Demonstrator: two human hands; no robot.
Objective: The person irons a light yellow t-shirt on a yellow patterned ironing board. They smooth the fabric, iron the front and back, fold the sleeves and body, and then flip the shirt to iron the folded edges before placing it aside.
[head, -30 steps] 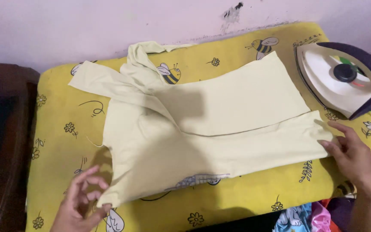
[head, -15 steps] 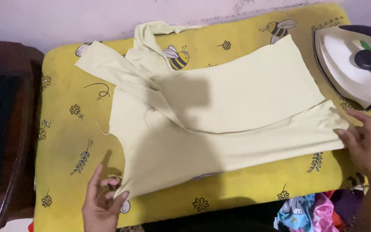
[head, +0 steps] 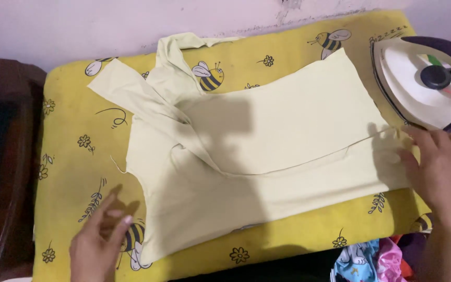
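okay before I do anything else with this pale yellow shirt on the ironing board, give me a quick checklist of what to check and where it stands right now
1. Shirt lying flat on the yellow bee-print board cover: mostly ok, but a fold runs across the middle.
2. Right hand holding the right edge of the shirt: ok, it rests on the edge.
3. Left hand on the cloth: not ok, it sits on the cover beside the lower left corner.
4. Iron clear of the shirt: ok, it rests at the board's far right, close to the right hand.
5. Iron hot or plugged in: cannot tell.
6. Sleeve smoothed: not ok, bunched near the collar.
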